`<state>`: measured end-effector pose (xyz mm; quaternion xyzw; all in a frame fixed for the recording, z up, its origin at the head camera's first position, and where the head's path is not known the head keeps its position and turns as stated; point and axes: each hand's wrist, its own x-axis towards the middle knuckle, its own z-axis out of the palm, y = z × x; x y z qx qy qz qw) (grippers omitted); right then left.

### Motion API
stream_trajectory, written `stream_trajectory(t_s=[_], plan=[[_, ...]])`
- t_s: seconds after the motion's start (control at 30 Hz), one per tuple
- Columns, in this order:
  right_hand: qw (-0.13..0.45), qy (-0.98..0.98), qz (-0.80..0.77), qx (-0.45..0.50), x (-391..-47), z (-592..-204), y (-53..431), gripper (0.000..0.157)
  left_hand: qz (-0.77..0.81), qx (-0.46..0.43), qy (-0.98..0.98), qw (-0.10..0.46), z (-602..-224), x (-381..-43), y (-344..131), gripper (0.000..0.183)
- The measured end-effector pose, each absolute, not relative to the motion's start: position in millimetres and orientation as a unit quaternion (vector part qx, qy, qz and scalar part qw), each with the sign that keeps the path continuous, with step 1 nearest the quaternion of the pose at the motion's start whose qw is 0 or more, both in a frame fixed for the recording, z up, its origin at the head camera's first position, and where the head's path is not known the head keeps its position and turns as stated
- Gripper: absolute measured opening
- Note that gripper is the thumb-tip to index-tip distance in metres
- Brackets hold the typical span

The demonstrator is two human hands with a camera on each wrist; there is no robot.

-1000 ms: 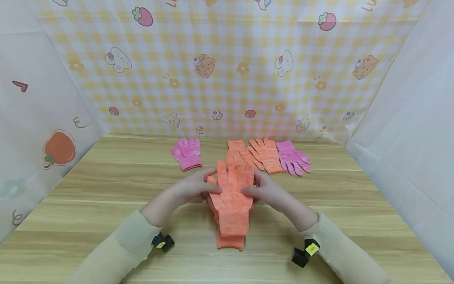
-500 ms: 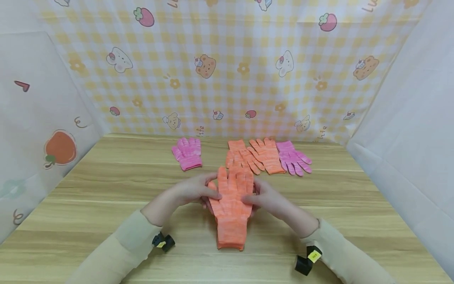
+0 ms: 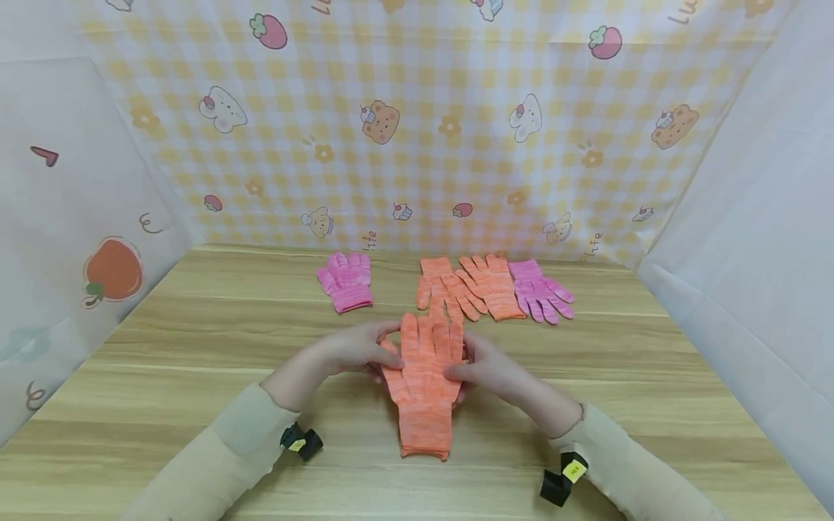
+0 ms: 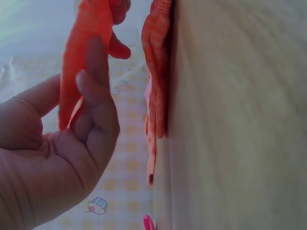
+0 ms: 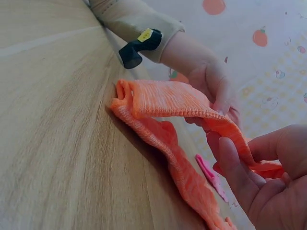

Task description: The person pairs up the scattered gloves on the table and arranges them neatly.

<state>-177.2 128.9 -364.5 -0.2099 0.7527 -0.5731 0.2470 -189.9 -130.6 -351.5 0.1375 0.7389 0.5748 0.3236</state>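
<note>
An orange knit glove (image 3: 425, 412) is held over the table, its fingers pointing away from me. My left hand (image 3: 355, 354) pinches its left edge, thumb on top and fingers beneath. On the opposite edge my right hand (image 3: 498, 369) grips it the same way. A second orange glove (image 5: 180, 172) lies on the table directly below; in the right wrist view the two cuffs meet or nearly meet, while a gap opens between the gloves toward the fingers. From the head view the lower glove is almost wholly hidden.
Behind the hands lie a pink glove (image 3: 348, 284) at left, two orange gloves, one (image 3: 435, 278) left of the other (image 3: 493, 288), and another pink glove (image 3: 539, 293) at right. A checked cloth (image 3: 417, 174) hangs at the table's (image 3: 195, 340) back edge.
Both hands have brought the upper orange glove lower and slightly toward me. Its cuff now covers the lower glove's cuff, which stuck out before. The gloves at the back stay put.
</note>
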Motion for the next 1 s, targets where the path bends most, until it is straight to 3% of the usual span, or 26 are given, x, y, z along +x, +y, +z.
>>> stream_trajectory(t_s=[0.77, 1.0], plan=[[0.254, 0.764, -0.561, -0.192, -181, -379, 128, 0.062, 0.550, 0.138, 0.755, 0.330, -360, -196, -140, 0.062], [0.226, 0.793, -0.532, -0.192, -184, -381, 127, 0.066, 0.539, 0.118, 0.762, 0.338, -361, -196, -141, 0.045]])
